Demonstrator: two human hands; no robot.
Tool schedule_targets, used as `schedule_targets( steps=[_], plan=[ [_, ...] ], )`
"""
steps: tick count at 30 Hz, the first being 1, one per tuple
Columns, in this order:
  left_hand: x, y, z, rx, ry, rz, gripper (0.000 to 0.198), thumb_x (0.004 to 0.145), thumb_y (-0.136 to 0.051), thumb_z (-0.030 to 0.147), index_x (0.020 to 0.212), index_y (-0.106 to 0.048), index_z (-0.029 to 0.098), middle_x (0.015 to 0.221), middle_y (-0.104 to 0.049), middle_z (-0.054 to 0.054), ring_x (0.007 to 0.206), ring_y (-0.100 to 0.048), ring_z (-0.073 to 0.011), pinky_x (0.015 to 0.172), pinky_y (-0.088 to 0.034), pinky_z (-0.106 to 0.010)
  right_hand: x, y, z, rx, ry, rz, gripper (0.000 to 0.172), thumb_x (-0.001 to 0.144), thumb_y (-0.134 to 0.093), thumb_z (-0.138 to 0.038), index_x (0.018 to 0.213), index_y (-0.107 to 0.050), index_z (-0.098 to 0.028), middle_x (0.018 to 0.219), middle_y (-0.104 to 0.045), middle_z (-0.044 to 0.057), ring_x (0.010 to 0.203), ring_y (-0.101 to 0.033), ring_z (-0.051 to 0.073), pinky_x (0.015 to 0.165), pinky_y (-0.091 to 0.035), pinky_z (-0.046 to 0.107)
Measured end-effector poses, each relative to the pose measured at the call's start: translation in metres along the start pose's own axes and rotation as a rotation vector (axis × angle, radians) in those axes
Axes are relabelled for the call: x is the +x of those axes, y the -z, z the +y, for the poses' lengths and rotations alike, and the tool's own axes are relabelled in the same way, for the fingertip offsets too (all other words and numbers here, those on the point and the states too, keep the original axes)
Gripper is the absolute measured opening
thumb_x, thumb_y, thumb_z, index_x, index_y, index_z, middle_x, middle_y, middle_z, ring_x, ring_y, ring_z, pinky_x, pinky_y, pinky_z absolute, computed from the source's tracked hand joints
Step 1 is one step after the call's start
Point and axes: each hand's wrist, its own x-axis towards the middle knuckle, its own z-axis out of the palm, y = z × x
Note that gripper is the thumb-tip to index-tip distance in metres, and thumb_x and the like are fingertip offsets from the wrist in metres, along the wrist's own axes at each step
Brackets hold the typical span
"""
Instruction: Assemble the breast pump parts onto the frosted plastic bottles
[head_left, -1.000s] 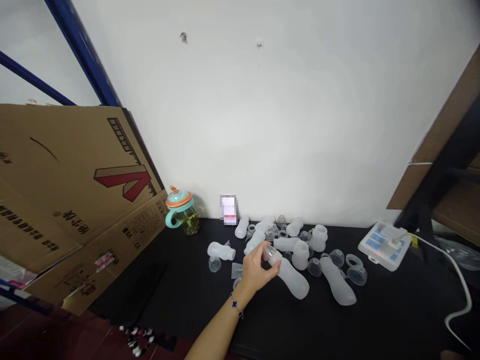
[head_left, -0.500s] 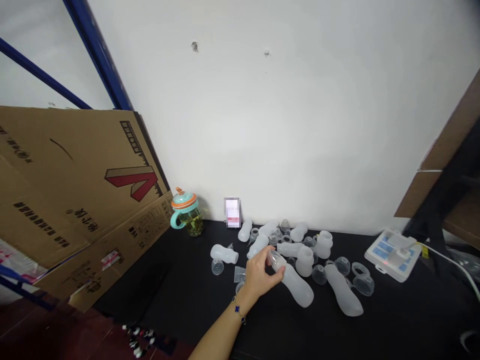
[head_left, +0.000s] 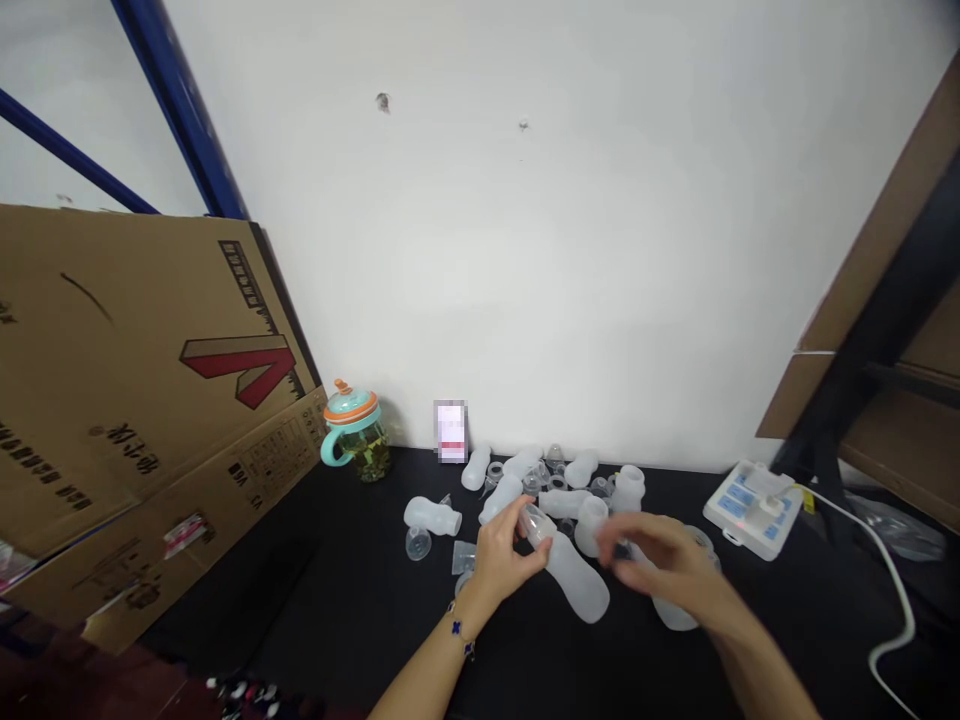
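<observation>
My left hand (head_left: 504,555) is closed round the clear capped end of a frosted white bottle (head_left: 579,585), thumb on one side and fingers on the other. The bottle's rounded base points down to the right. To the right, my right hand (head_left: 667,565) reaches leftward, smeared a little by motion, with thumb and fingers apart and nothing visible between them. Beneath it, another frosted bottle (head_left: 675,615) is mostly hidden. Behind both hands are a short upright frosted bottle (head_left: 592,527), a second such bottle (head_left: 628,490) and several lying ones.
Clear caps and rings (head_left: 418,543) are scattered on the black table (head_left: 337,600). A teal-lidded jug (head_left: 358,435) and a phone with a blurred-out screen (head_left: 451,432) stand by the wall. A large carton (head_left: 150,400) borders the left; a power strip (head_left: 754,510) with a white cable lies right.
My right hand has come into view from the lower right, over the right-hand bottle. My left hand still grips its bottle. The whole view has shifted slightly.
</observation>
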Motion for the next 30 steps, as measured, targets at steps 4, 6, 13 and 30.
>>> schedule_targets(
  steps=[4, 6, 13, 30],
  plan=[
    [-0.001, 0.001, -0.003, -0.092, -0.03, -0.027, 0.047, 0.079, -0.064, 0.036, 0.121, -0.061, 0.017, 0.078, -0.066, -0.002, 0.061, -0.058, -0.015, 0.061, -0.053, -0.027, 0.011, -0.024, 0.027, -0.076, -0.186, 0.07, 0.039, 0.079, -0.075, -0.046, 0.111, -0.072, -0.023, 0.107, -0.071, 0.008, 0.09, -0.066, 0.025, 0.087, -0.052, 0.042],
    [-0.002, 0.002, -0.005, -0.134, -0.04, -0.029, 0.046, 0.081, -0.062, 0.039, 0.122, -0.06, 0.017, 0.084, -0.067, -0.003, 0.061, -0.058, -0.0148, 0.062, -0.053, -0.028, 0.012, -0.035, 0.042, 0.0, -0.245, 0.078, 0.038, 0.081, -0.072, -0.048, 0.111, -0.072, -0.024, 0.114, -0.07, 0.009, 0.097, -0.065, 0.028, 0.088, -0.051, 0.044],
    [-0.007, -0.002, -0.011, -0.083, -0.015, -0.085, 0.069, 0.087, -0.062, 0.048, 0.146, -0.04, 0.021, 0.098, -0.068, -0.006, 0.07, -0.062, -0.0181, 0.066, -0.055, -0.032, 0.003, -0.055, 0.081, 0.503, -0.35, -0.013, 0.063, 0.068, -0.086, -0.043, 0.124, -0.061, -0.027, 0.112, -0.07, 0.005, 0.09, -0.068, 0.025, 0.08, -0.055, 0.042],
    [0.0, 0.006, 0.002, -0.12, -0.112, -0.213, 0.071, 0.083, -0.059, 0.018, 0.15, -0.035, 0.027, 0.135, -0.059, -0.01, 0.103, -0.064, -0.0221, 0.076, -0.059, -0.033, -0.009, -0.066, 0.079, 0.956, -0.529, 0.019, 0.04, 0.087, -0.057, -0.049, 0.098, -0.067, -0.012, 0.076, -0.067, 0.005, 0.052, -0.059, 0.014, 0.051, -0.049, 0.026]
  ],
)
